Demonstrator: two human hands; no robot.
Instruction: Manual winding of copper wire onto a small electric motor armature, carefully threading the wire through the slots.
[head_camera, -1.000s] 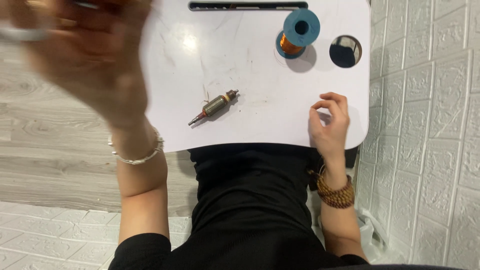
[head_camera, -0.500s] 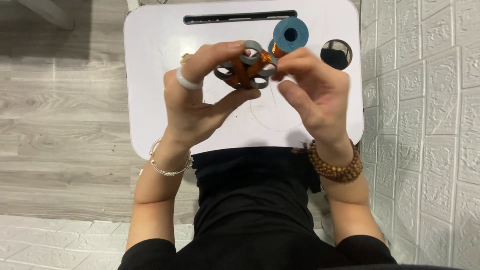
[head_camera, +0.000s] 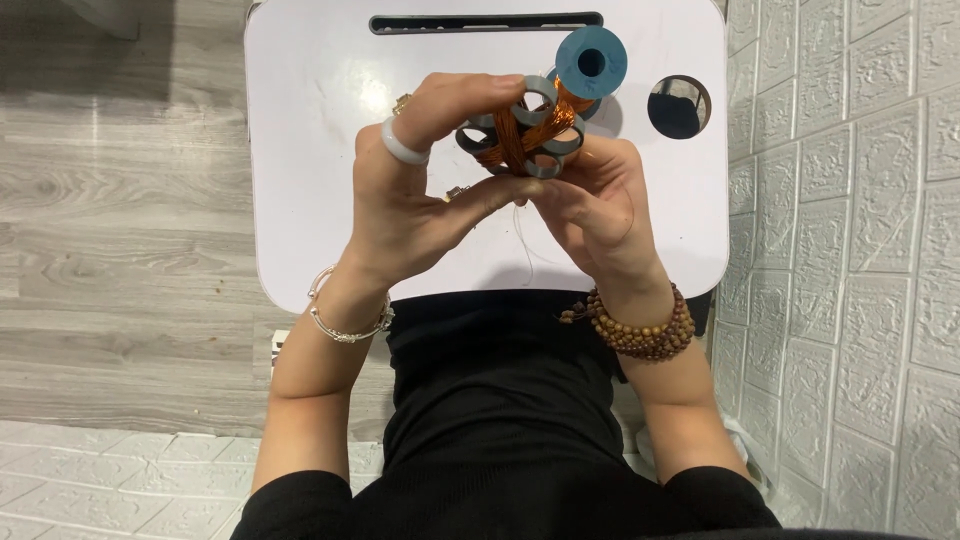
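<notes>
- White rectangular lap table, plastic-looking, w/ a long slot at the far edge & a round hole at the far right corner. It sits over the person's lap, above grey wood-look floor. Risk: table is small, so anything dropped could prob. roll off the near edge or toward the hole.
- Left hand, white ring on one finger, silver bracelet on wrist: fingers curled round the left side of the workpiece, thumb pressed under it. Grip looks firm but one-sided; if the thumb slips, the piece could twist out.
- Right hand, brown bead bracelet on wrist: fingertips pinching the lower right of the same piece. Can't tell exactly what the tips hold, partly hidden.
- Grey lobed metal core wound w/ copper-orange wire: held in the air btwn both hands, above the table's far middle, just in front of the spool. Risk: hard squeezing could shift or scrape the windings.
- Blue-flanged spool of copper wire: standing on the table just behind the core. Risk: a tug on the wire could tip or drag it.
- Thin loose wire strand hanging below the hands: fine, could snag on a bracelet & kink or snap.
</notes>
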